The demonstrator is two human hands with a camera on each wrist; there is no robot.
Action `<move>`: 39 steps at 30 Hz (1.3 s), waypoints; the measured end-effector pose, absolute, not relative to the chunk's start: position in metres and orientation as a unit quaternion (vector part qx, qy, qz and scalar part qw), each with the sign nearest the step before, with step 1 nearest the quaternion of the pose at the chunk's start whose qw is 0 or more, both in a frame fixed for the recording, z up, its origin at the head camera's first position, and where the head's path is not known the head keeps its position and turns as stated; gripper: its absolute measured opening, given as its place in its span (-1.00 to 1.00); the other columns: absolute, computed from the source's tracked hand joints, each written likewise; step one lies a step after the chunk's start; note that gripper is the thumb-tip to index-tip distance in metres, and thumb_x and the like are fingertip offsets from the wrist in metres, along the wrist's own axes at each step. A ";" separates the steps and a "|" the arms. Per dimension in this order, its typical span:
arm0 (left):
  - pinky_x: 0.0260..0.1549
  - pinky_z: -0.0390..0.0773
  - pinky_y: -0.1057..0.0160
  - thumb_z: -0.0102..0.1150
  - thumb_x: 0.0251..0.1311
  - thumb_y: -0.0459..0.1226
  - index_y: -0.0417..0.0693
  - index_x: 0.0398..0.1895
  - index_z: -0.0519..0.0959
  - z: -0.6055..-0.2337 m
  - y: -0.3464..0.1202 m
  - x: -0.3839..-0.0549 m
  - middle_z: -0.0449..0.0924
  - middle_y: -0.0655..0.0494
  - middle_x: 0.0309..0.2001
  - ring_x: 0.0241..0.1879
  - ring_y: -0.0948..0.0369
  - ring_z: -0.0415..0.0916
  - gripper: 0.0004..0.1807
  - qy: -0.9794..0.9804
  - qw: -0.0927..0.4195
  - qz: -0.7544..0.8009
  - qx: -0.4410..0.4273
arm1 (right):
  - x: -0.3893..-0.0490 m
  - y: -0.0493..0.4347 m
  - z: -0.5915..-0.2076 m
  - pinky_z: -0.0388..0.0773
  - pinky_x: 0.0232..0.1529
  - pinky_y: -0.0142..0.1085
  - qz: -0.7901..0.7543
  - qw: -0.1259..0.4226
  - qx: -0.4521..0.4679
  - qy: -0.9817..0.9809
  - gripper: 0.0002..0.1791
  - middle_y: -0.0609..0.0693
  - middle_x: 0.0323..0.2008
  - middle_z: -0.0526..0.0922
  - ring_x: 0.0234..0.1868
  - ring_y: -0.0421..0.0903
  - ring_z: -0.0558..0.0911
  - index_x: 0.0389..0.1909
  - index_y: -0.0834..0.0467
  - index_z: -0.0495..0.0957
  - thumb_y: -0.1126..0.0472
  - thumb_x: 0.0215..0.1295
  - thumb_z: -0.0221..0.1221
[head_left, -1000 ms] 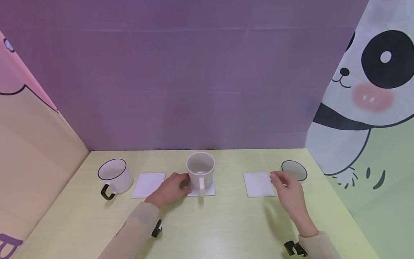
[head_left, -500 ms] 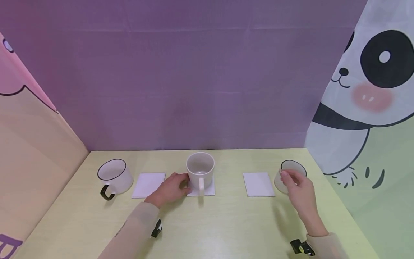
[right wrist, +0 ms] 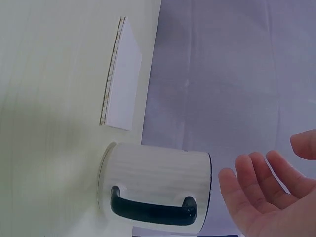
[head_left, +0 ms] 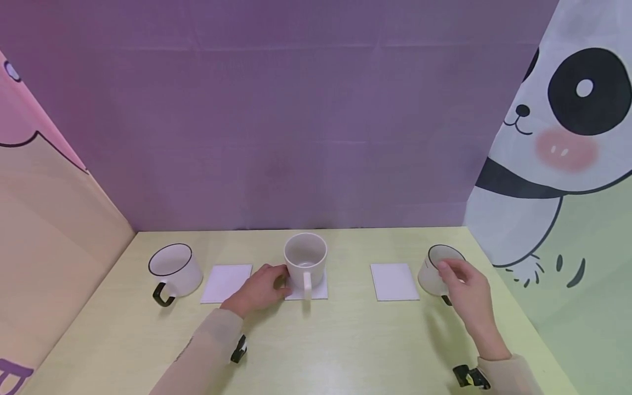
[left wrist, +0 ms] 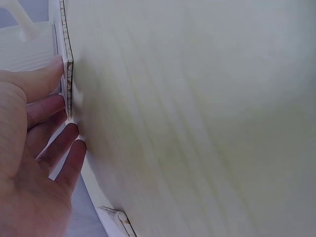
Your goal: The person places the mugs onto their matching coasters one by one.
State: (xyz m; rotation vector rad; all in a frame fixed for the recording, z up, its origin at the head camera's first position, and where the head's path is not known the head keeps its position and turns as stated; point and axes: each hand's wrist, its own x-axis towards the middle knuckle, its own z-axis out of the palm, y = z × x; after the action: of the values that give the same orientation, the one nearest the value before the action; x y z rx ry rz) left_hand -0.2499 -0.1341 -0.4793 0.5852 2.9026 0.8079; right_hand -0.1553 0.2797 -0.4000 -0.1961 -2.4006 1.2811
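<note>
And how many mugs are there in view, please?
3: the left mug, on the table itself; the middle mug, on a pad; the right mug, on the table, near the right hand.

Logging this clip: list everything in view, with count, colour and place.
Left mug: 1, white, dark rim, black handle, table's left end
Middle mug: 1, white, upright on middle coaster
Right mug: 1, white, dark rim and handle, table's right end
Left coaster: 1, white, right of left mug
Middle coaster: 1, white, under middle mug
Right coaster: 1, white, left of right mug
Table: 1, pale yellow, beneath everything
Backdrop: 1, purple, behind table
Left panel: 1, pink and beige
Panda panel: 1, white, black and green, right side
Left hand: 1, bare, at middle coaster's left edge
Right hand: 1, bare, by right mug's rim
Sleeves: 2, beige, one per arm
</note>
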 end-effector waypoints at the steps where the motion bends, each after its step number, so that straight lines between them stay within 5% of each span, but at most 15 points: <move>1: 0.18 0.47 -0.10 0.42 0.21 -0.21 -0.02 0.18 0.58 -0.479 -0.134 -0.250 0.65 0.13 0.08 0.08 0.04 0.44 -0.54 0.945 0.036 0.263 0.190 | -0.155 0.281 -0.400 0.44 -0.26 -0.59 0.455 0.205 -0.073 -0.863 -0.63 0.23 -0.11 0.72 -0.26 -0.57 0.49 0.05 0.32 0.64 0.09 0.50 0.16; 13: 0.16 0.48 -0.08 0.43 0.20 -0.22 -0.02 0.13 0.59 -0.482 -0.136 -0.251 0.66 0.15 0.03 0.07 0.05 0.44 -0.58 0.943 0.035 0.266 0.194 | -0.151 0.295 -0.397 0.42 -0.22 -0.49 0.424 0.187 -0.106 -0.880 -0.60 0.22 -0.04 0.71 -0.26 -0.60 0.45 0.10 0.26 0.63 0.03 0.51 0.15; 26: 0.11 0.51 -0.07 0.44 0.19 -0.22 -0.01 0.11 0.60 -0.483 -0.135 -0.251 0.67 0.16 0.02 0.03 0.06 0.45 -0.58 0.943 0.025 0.263 0.203 | -0.148 0.314 -0.404 0.45 -0.21 -0.41 0.393 0.155 -0.131 -0.897 -0.54 0.30 0.02 0.67 -0.13 -0.25 0.55 0.11 0.33 0.59 0.00 0.52 0.10; 39: 0.15 0.48 -0.08 0.42 0.19 -0.24 -0.03 0.09 0.60 -0.482 -0.135 -0.251 0.66 0.16 -0.01 0.06 0.01 0.45 -0.60 0.940 0.019 0.266 0.212 | -0.148 0.323 -0.417 0.48 -0.28 -0.28 0.405 0.092 -0.151 -0.897 -0.44 0.31 -0.06 0.67 -0.31 -0.22 0.60 0.13 0.40 0.53 -0.06 0.55 0.02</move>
State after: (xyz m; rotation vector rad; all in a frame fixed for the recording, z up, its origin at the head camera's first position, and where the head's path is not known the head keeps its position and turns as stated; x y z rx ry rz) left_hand -0.2506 -0.1354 -0.4816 0.6570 2.9187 0.8257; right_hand -0.1479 0.3226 -0.4169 -0.4492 -2.6653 1.2024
